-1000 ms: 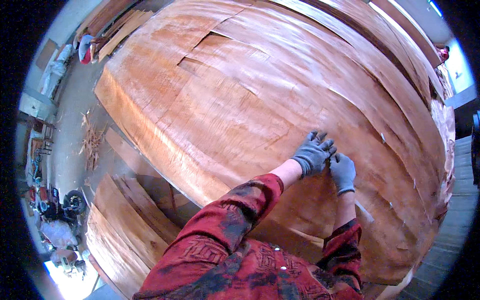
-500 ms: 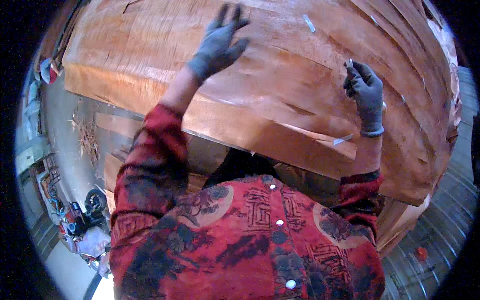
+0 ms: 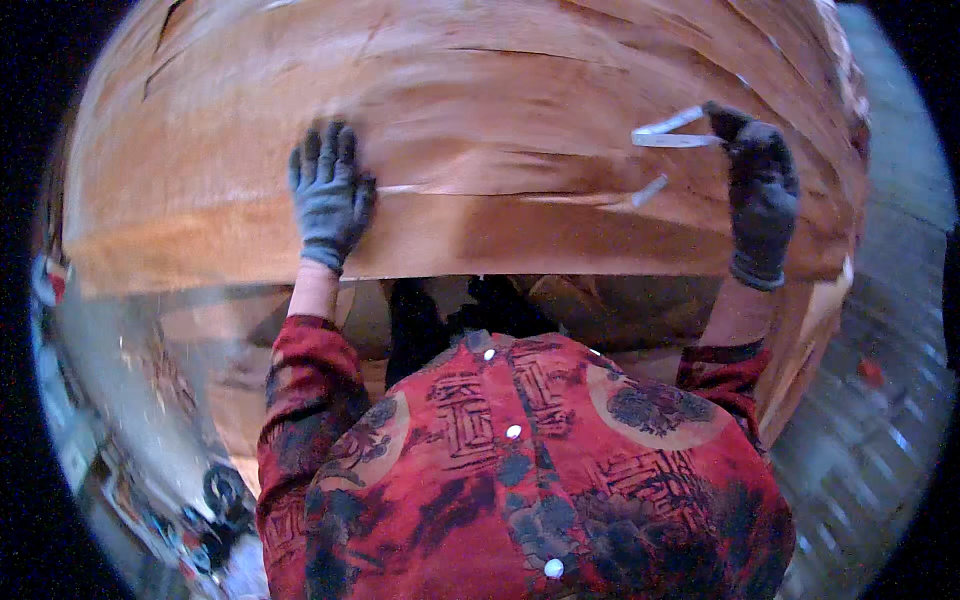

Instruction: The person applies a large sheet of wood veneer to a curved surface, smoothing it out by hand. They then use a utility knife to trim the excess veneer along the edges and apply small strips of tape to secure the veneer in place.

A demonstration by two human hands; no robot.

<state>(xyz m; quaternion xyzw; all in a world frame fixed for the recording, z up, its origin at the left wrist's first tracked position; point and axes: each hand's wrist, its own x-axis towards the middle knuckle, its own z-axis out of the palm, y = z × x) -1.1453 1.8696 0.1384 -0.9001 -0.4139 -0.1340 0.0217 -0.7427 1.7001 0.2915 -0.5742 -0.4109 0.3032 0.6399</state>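
My left hand [image 3: 333,200], in a grey work glove, lies flat with its fingers stretched out on a wide brown wood veneer sheet [image 3: 480,225]. On the right, my gloved right hand [image 3: 765,190] is closed on a white tape strip [image 3: 675,141]. That strip sticks out leftward from the fingertips, bent back in a narrow V over the veneer. A second, shorter white tape strip [image 3: 650,191] is on the sheet below it. Where my right fingers pinch the tape is partly hidden by the dark glove.
Thin splits and a dark crack [image 3: 165,55] run through the stacked veneer. The stack's near edge crosses just in front of my body. Blurred clutter with a black wheel-like ring [image 3: 228,493] lies at lower left. A red object [image 3: 871,373] is on the grey floor at right.
My left hand has come down and left onto the veneer near its front edge. A long bent tape strip now shows from my right hand. The whole view has shifted and turned.
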